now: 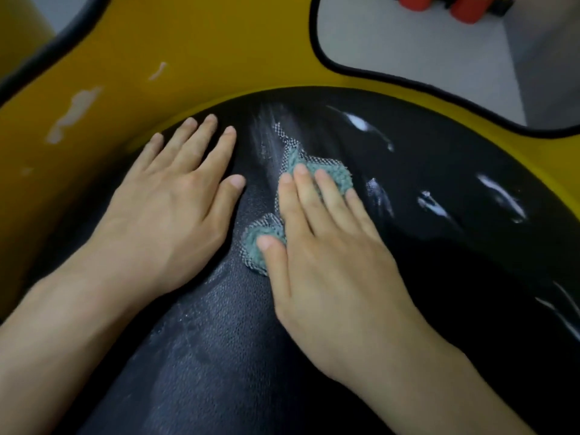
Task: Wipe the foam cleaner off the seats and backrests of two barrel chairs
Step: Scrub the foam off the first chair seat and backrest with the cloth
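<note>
A black leather seat (439,246) of a barrel chair fills the view, ringed by a yellow backrest (188,42). My right hand (329,246) lies flat with straight fingers on a teal mesh cloth (329,174), pressing it on the seat's middle. Flat on the seat to the left of the cloth rests my left hand (169,202), fingers spread, holding nothing. White foam streaks (502,196) lie on the seat's right side, and a thin smear (266,136) runs just above the cloth. White foam patches (75,111) cling to the backrest at the left.
Grey floor (423,42) shows beyond the chair's black-piped rim (376,75) at the upper right. Red cylindrical objects (467,7) stand on the floor at the top edge. The seat near the bottom looks dull and wiped.
</note>
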{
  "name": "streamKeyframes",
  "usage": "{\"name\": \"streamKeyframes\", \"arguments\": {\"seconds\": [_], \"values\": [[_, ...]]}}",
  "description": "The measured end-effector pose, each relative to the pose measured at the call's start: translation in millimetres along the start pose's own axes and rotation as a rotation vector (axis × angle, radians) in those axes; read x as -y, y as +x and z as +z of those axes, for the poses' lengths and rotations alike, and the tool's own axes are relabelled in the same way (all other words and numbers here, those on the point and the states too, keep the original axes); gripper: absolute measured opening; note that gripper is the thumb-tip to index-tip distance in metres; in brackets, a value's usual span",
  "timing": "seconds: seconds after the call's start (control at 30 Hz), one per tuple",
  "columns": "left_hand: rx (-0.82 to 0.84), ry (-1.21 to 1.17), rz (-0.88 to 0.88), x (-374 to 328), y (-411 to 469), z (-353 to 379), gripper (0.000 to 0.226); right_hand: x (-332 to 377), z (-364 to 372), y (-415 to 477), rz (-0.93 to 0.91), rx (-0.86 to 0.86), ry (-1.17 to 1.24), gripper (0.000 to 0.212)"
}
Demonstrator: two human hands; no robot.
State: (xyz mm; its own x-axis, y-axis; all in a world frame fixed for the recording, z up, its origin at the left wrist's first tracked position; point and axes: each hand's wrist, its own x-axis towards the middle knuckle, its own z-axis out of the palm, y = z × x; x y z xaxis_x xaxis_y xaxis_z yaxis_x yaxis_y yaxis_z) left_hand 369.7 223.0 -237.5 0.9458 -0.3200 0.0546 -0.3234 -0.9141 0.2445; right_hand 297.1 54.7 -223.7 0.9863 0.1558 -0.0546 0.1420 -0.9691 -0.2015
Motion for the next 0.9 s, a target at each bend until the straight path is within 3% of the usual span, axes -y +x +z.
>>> {"name": "streamKeyframes", "arguments": {"seconds": [0.2, 0.43, 0.73, 0.9], "values": [[0.001, -0.001, -0.006, -1.0, -0.7, -1.2, 0.078, -7.0, -7.1, 75.0, -0.012, 0.059, -0.032, 0.065], [0.017, 0.017, -0.002, -1.1, -0.2, -1.1, 0.078, -6.7, 0.9, -5.1, -0.043, -0.022, -0.044, 0.068], [0.005, 0.021, 0.008, -1.0, -0.7, -0.5, 0.078, -8.1, -8.7, 63.7, -0.036, 0.054, -0.051, 0.066], [0.011, 0.008, 0.004, -1.0, -0.8, -1.9, 0.08, -6.3, -0.7, 18.6, -0.045, -0.03, -0.034, 0.064]]}}
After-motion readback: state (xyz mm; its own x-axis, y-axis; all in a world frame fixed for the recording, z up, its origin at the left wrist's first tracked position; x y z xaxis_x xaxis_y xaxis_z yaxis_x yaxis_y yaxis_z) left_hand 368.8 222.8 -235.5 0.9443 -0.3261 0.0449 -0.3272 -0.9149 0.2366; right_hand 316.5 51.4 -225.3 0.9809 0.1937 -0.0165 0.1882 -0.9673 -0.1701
